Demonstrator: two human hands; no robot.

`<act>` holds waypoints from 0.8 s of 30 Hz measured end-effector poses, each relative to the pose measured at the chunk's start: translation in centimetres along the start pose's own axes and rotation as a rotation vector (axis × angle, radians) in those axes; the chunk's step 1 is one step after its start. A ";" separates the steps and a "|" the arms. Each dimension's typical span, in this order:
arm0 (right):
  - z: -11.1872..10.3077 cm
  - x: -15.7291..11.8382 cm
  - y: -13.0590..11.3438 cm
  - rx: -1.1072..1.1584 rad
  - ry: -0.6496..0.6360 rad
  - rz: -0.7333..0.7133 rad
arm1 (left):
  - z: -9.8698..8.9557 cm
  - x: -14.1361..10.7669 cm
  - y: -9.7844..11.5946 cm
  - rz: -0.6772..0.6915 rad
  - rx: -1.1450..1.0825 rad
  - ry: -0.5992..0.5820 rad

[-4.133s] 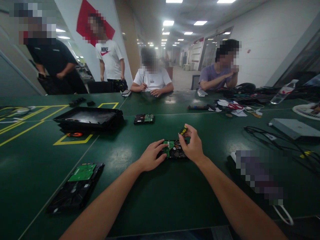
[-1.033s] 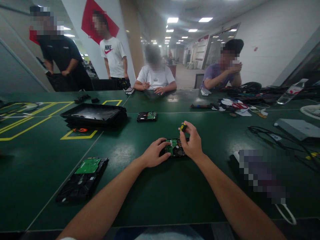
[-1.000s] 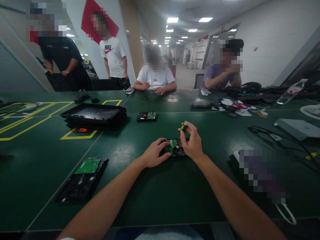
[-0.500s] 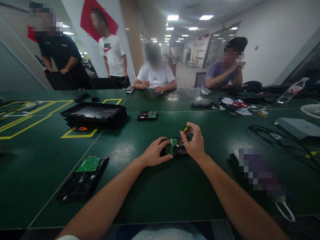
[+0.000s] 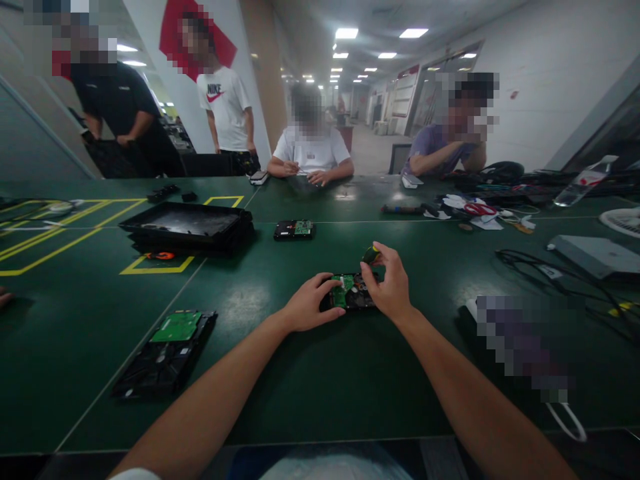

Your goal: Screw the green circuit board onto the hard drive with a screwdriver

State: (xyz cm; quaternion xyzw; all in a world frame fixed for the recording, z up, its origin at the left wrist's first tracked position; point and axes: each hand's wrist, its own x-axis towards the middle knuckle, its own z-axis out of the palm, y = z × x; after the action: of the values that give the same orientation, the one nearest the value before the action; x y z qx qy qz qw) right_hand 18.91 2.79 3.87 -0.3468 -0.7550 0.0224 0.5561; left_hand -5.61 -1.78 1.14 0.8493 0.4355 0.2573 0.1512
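A hard drive (image 5: 358, 299) lies on the green table in front of me, its green circuit board facing up. My left hand (image 5: 310, 307) grips its left end, thumb along the near edge and fingers over the board. Between the thumb and fingers of my right hand (image 5: 393, 283) is the yellow-and-black handle of a screwdriver (image 5: 371, 255), held upright above the drive's right part. The fingers hide the screwdriver's shaft and tip. A larger drive in a black frame (image 5: 167, 353) rests to the left, and another hard drive (image 5: 294, 230) sits farther back.
Stacked black trays (image 5: 187, 227) stand back left, an orange-handled tool (image 5: 160, 255) beside them. To the right are a blurred-out long object (image 5: 523, 350), black cables (image 5: 535, 263) and a grey box (image 5: 597, 255). Several people are across the table; another person's hand (image 5: 5, 297) shows far left.
The screwdriver handle has turned and tilted slightly in my right fingers. My left hand stays on the hard drive. Another person's hand has come in at the left edge.
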 end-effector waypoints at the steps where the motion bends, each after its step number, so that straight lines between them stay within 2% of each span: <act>1: 0.0 0.0 0.0 0.013 -0.016 0.004 | 0.0 0.0 0.0 -0.002 0.001 -0.001; 24: 0.1 -0.1 -0.1 -0.009 -0.017 0.000 | -0.2 0.0 0.3 -0.020 -0.005 -0.016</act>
State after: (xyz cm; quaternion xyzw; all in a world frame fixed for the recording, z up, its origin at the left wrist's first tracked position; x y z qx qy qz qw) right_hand 18.83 2.74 3.80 -0.3493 -0.7596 0.0220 0.5482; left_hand -5.49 -1.95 1.45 0.8466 0.4421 0.2499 0.1592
